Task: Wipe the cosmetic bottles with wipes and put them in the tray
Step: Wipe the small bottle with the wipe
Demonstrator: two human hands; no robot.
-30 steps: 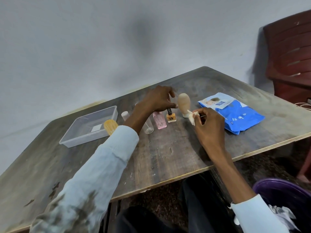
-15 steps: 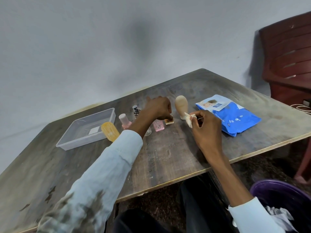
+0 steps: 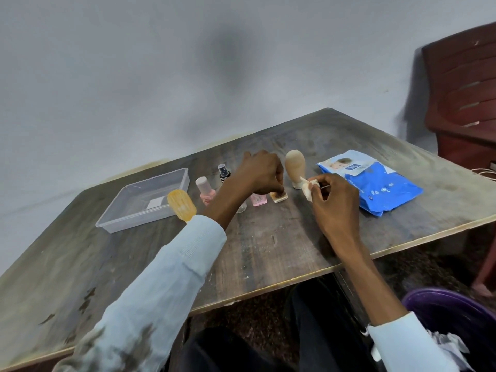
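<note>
- In the middle of the table [image 3: 268, 251], my left hand [image 3: 261, 174] had come down since a second before, when it hovered above the row of bottles; its curled fingers now closed over the cap of the small amber bottle [image 3: 279, 196], which stood on the wood; the cap itself was hidden, so I judged the grip rather than saw it.
- Beside it on the right, my right hand [image 3: 334, 202] had barely shifted; thumb and forefinger pinched the wadded wipe [image 3: 307, 189], held just in front of the foot of the tan bottle [image 3: 295, 167].
- To the left, the pink bottle [image 3: 206, 190] and the black spray bottle [image 3: 224, 171] had come into view as the arm dropped; the flat pink one [image 3: 259, 200] sat next to the amber one; the yellow bottle [image 3: 182, 205] leaned near the tray [image 3: 118, 224].
- Inside the tray I could make out only a pale square; no bottle, so I reckoned the placing had hardly started.
- At the far right lay the blue wipes pack [image 3: 375, 189]; a purple bin [image 3: 442, 310] sat by my knee.
- My reading: the amber bottle was next for wiping; lift, meet the wipe, then carry left to the tray.
</note>
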